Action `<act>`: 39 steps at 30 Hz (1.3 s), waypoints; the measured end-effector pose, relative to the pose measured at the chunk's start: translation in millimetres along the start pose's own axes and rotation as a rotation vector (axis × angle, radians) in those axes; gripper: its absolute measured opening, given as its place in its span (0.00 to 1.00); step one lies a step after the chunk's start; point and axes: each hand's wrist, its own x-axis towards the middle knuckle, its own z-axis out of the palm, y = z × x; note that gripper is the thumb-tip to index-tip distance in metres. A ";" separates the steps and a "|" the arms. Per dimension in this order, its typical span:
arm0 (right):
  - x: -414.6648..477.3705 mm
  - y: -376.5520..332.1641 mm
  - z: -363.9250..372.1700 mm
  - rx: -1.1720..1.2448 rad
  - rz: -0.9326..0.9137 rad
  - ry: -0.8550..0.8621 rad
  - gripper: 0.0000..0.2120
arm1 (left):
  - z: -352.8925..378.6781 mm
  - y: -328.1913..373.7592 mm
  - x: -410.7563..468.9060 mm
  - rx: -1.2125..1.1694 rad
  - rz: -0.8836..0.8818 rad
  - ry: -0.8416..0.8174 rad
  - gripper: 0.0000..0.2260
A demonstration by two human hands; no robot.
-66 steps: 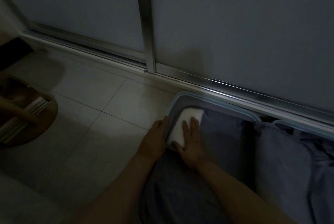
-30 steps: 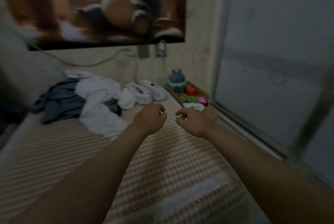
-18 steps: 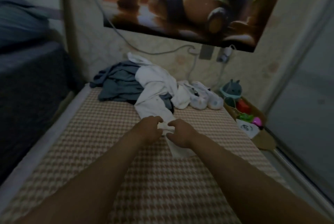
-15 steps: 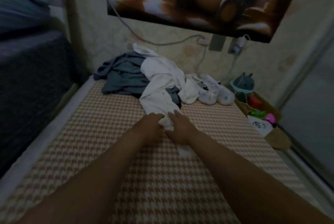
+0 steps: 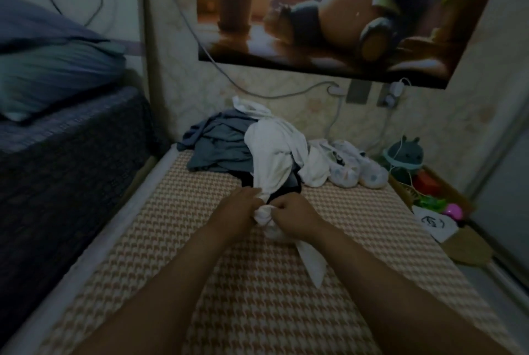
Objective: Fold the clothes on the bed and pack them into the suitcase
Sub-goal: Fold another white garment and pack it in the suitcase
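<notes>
A white garment (image 5: 275,164) is gripped in a bunch by both hands near the middle of the bed (image 5: 257,311). The left hand (image 5: 240,211) and the right hand (image 5: 295,216) are curled close together around the cloth. One end of the garment is drawn up from the pile at the head of the bed, and a narrow tail is left lying on the houndstooth cover below the right wrist. In the pile, a grey-blue garment (image 5: 217,148) is heaped to the left of the white one, and a dark piece (image 5: 287,186) is partly hidden beneath it. Just to the right, small pale patterned items (image 5: 355,170) are laid against the wall; what they are cannot be told. Beside the bed on the right, an open cardboard box (image 5: 465,247) is set on the floor. A teal toy (image 5: 404,154), a red object (image 5: 427,183), something green (image 5: 432,201), a pink ball (image 5: 453,210) and a white sheet with a dark mark (image 5: 432,223) are held in it. A poster (image 5: 343,11) is hung on the wall above, with a cable (image 5: 257,92) run beneath it. To the left, a pillow (image 5: 51,68) is seen on a darker, higher bed (image 5: 57,160).
</notes>
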 end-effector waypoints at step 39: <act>-26.3 -31.6 -15.3 0.055 0.255 -0.090 0.10 | -87.1 -34.7 -80.2 0.623 -0.280 0.404 0.05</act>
